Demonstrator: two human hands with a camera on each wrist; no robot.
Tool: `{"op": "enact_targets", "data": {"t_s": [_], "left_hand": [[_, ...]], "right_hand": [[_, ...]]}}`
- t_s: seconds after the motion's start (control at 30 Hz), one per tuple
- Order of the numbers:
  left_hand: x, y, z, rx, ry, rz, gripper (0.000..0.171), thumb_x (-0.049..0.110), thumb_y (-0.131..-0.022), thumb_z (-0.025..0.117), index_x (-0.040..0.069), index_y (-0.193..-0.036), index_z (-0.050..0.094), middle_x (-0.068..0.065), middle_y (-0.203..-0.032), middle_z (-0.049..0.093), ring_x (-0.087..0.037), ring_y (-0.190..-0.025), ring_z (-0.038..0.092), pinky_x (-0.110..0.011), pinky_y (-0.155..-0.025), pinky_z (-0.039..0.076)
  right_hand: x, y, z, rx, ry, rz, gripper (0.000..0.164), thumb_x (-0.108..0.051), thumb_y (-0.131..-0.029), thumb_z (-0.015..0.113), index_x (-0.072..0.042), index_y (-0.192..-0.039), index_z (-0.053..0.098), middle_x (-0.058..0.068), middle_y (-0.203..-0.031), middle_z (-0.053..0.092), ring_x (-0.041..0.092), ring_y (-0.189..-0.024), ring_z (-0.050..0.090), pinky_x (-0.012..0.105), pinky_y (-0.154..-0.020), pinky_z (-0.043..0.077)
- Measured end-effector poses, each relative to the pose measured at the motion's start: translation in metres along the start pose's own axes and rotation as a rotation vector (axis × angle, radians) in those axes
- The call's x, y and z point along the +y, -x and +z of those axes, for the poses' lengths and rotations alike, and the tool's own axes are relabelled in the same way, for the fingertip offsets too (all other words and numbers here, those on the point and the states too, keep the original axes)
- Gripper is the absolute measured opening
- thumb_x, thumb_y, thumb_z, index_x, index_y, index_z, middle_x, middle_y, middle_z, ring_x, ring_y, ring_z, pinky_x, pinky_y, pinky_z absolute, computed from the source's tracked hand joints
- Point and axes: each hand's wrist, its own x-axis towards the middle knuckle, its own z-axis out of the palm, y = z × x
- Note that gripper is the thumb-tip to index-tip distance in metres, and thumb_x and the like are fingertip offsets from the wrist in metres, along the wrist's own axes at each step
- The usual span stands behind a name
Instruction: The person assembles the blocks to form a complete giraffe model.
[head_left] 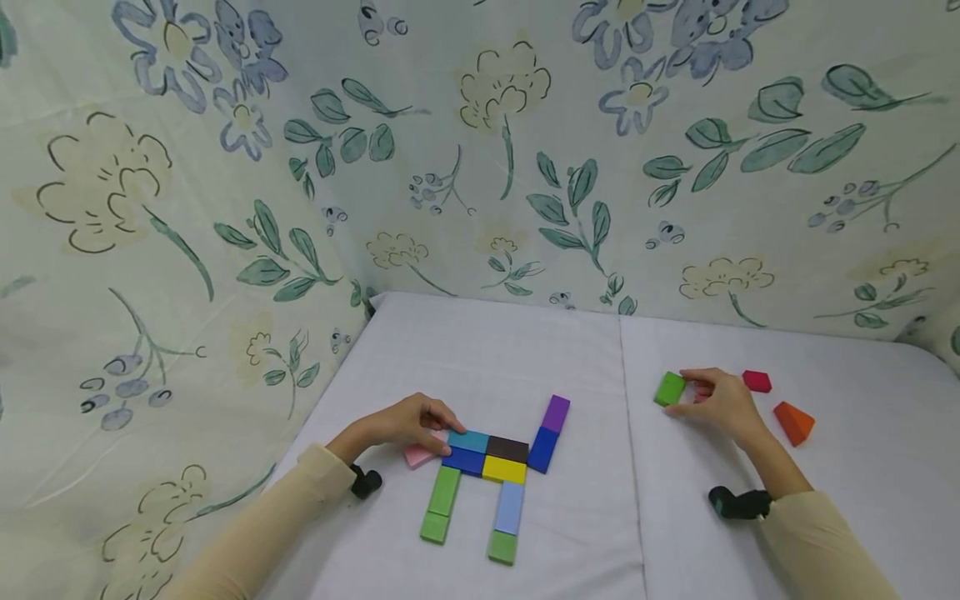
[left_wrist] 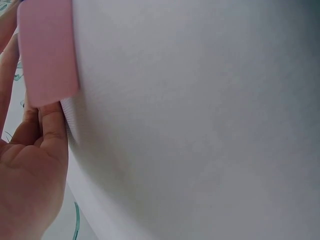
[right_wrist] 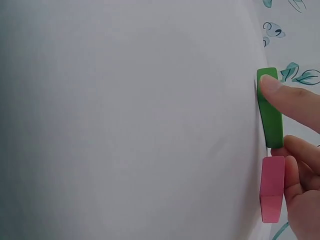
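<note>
Two hands are working over the white tabletop (head_left: 480, 358). The left hand (head_left: 411, 422) is reaching in across the left edge, its back arching upward above a pale pink block (head_left: 420, 454). Its thumb and index finger are standing slightly apart, touching the left end of a teal block (head_left: 469, 442); whether they are gripping it cannot be told. Brown (head_left: 507, 450) and yellow blocks (head_left: 505, 469) are adjoining on the right, with two block legs (head_left: 507, 508) extending toward the near edge.

The right hand (head_left: 722, 404) is extending from the near right toward the far edge, thumb and index finger narrowly parted and pinching a green block (head_left: 670, 389). A darker pink block (right_wrist: 272, 189) is lying beside its lower fingers. Red (head_left: 757, 382) and orange blocks (head_left: 793, 423) are lying near that hand, toward the far right corner.
</note>
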Motion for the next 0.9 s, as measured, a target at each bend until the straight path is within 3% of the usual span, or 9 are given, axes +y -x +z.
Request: {"op": "enact_targets", "data": {"t_s": [0.23, 0.63, 0.77, 0.9], "left_hand": [[-0.003, 0.002, 0.001, 0.0, -0.003, 0.007, 0.032, 0.01, -0.083, 0.083, 0.01, -0.114, 0.076, -0.001, -0.115, 0.069, -0.022, -0.104, 0.058, -0.032, -0.093, 0.05], [-0.002, 0.0, 0.001, -0.006, -0.001, 0.0, 0.032, 0.011, -0.083, 0.083, 0.012, -0.114, 0.077, 0.001, -0.116, 0.068, -0.021, -0.105, 0.058, -0.033, -0.094, 0.049], [-0.003, -0.001, 0.0, -0.007, 0.0, 0.004, 0.032, 0.011, -0.083, 0.083, 0.012, -0.114, 0.077, 0.001, -0.116, 0.068, -0.021, -0.105, 0.058, -0.033, -0.094, 0.049], [-0.004, -0.001, 0.0, -0.008, 0.0, 0.013, 0.032, 0.01, -0.083, 0.083, 0.011, -0.114, 0.076, 0.0, -0.115, 0.069, -0.021, -0.104, 0.058, -0.031, -0.092, 0.05]], "right_hand": [[0.0, 0.001, 0.001, -0.008, 0.028, -0.02, 0.067, -0.02, -0.076, 0.088, 0.006, -0.131, 0.059, 0.028, -0.118, 0.056, 0.035, -0.094, 0.048, 0.023, -0.068, 0.047], [-0.007, 0.002, -0.004, -0.003, -0.007, 0.031, 0.071, -0.03, -0.077, 0.088, 0.006, -0.13, 0.06, 0.027, -0.115, 0.057, 0.035, -0.096, 0.05, 0.019, -0.065, 0.045], [-0.009, 0.002, -0.005, -0.009, -0.036, 0.037, 0.071, -0.031, -0.077, 0.088, 0.005, -0.131, 0.059, 0.028, -0.12, 0.057, 0.037, -0.101, 0.054, 0.014, -0.067, 0.047], [-0.013, 0.002, -0.004, -0.017, -0.086, 0.031, 0.071, -0.03, -0.078, 0.088, 0.005, -0.132, 0.058, 0.029, -0.125, 0.057, 0.041, -0.108, 0.059, 0.017, -0.075, 0.054]]}}
